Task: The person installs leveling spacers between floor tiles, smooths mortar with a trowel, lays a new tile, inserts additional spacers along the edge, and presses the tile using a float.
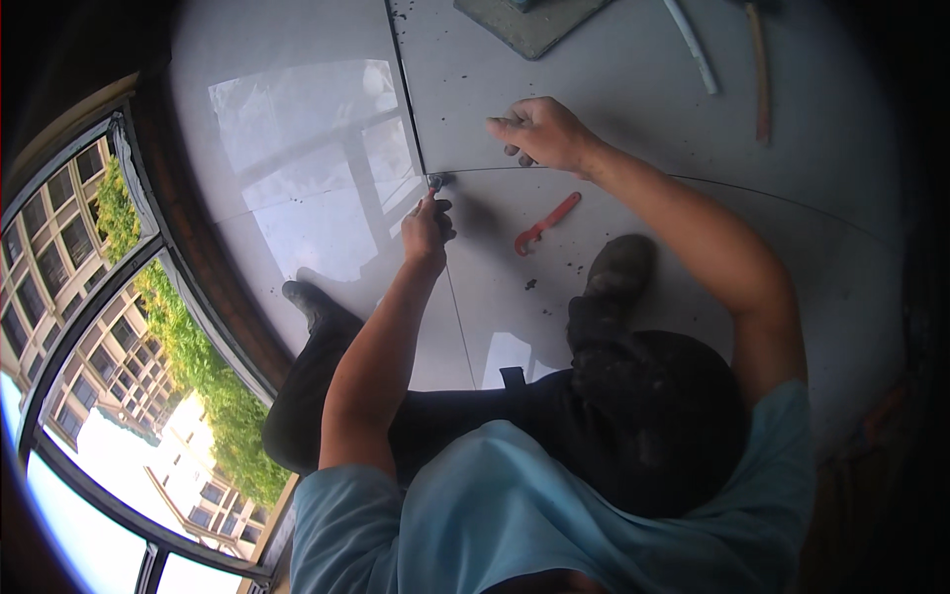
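Note:
My left hand (427, 233) is closed on a small red-and-dark tile leveler (435, 184), which stands in the joint where the floor tiles meet. Its exact shape is partly hidden by the fingers. Farther right, my right hand (542, 135) hovers over the tiles with its fingers curled and the thumb pressed toward them. Whether anything is pinched there cannot be made out. A red hook-ended wrench (550, 222) lies flat on a pale glossy tile (505, 287), nearer to me than the right hand and not touched by either hand.
At the far side lie a grey flat board (534, 28), a white rod (693, 49) and a tool with a wooden handle (760, 79). Dark crumbs (531, 284) dot the tiles. My boots (621, 265) rest on the floor, and a framed window (148, 247) runs along the left.

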### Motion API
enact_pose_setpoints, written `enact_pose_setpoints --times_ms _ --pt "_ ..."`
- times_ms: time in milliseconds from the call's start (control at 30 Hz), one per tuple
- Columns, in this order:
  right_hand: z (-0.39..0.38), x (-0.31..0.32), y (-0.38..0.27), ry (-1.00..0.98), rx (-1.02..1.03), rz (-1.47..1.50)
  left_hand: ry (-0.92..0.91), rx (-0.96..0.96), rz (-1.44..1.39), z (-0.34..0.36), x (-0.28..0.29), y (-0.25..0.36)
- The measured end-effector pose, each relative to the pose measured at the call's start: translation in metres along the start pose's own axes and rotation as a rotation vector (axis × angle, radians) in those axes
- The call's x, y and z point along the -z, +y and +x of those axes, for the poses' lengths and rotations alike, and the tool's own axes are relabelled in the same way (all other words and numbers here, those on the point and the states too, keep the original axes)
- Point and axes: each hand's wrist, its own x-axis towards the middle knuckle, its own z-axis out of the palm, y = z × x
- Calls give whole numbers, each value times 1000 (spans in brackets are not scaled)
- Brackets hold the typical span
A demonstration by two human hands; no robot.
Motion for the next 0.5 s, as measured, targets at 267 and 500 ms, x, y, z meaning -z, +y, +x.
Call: enact_pose_setpoints --times_ms 267,500 --pt "7 -5 4 22 24 97 170 -13 216 -6 -27 18" --pt "11 -10 -1 -21 21 80 197 84 391 3 -44 46"
